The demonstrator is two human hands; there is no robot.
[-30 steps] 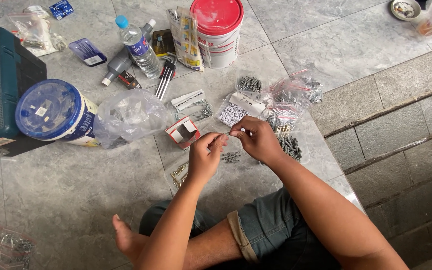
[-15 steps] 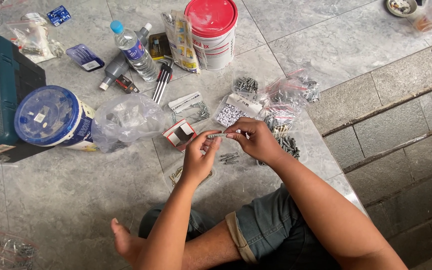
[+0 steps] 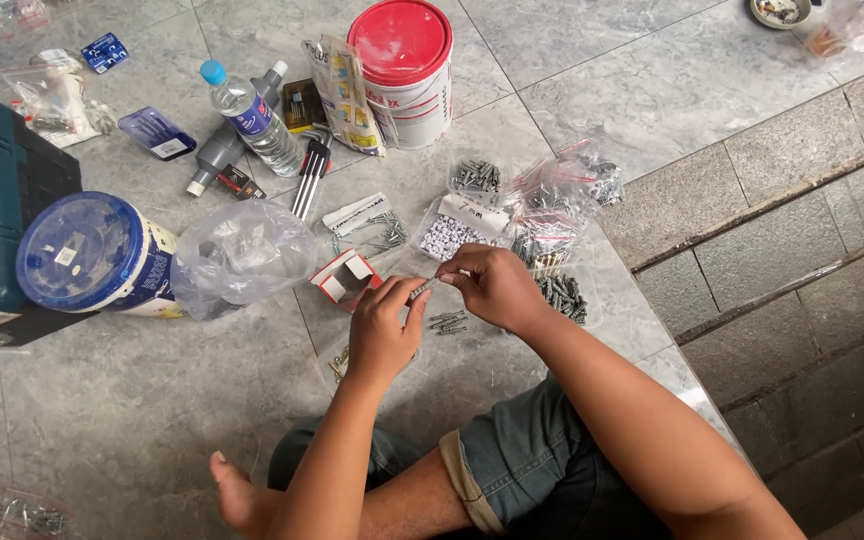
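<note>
So both hands are pinched on the same little grey screw-and-plug piece (image 3: 424, 290); the left hand (image 3: 384, 330) has its grip closed on one end and the right hand (image 3: 492, 287) is closed on the other, held just above the tiled floor (image 3: 132, 420). Right under the grip there's a small loose pile of screws (image 3: 447, 322) lying done or waiting, can't tell which; my guess is it's somewhere mid-batch, since the bags of grey plugs (image 3: 552, 215) just beyond the right hand look pretty full. Just past the left hand sits a small open red-and-white box (image 3: 344, 280), and further out on that side a crumpled clear plastic bag (image 3: 242, 250) and a tub with a blue lid (image 3: 82, 255); the red-lidded bucket (image 3: 402, 70) is well beyond the grip. Room-wise: close-in clutter ahead, the floor's step edge (image 3: 672, 270) near on the right, open tile toward the person's left side and knees.
</note>
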